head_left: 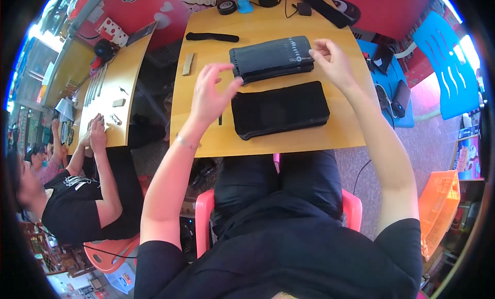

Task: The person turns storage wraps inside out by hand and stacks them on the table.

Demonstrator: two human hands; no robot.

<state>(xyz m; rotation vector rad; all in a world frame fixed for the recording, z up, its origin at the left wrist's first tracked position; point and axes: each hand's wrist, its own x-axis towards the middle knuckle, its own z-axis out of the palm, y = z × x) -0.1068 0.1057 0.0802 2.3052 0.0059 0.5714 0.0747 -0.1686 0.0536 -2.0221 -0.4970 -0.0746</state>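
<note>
A dark grey flat rectangular bundle, with pale printing on its top and layered edges, lies across the yellow table. Nearer to me is a black, soft-looking rectangular pad or folded cloth piece; its exact kind I cannot make out. At the grey bundle's left end, my left hand hovers with thumb and fingers spread, holding nothing. My right hand is at the bundle's right end, fingers curved and thumb a little apart from them; whether the fingertips touch the bundle is unclear.
A black strip and a small tan flat piece lie at the table's far left. A roll of tape and cables sit along the back. To the left, a co-worker works at another table; a blue chair stands right.
</note>
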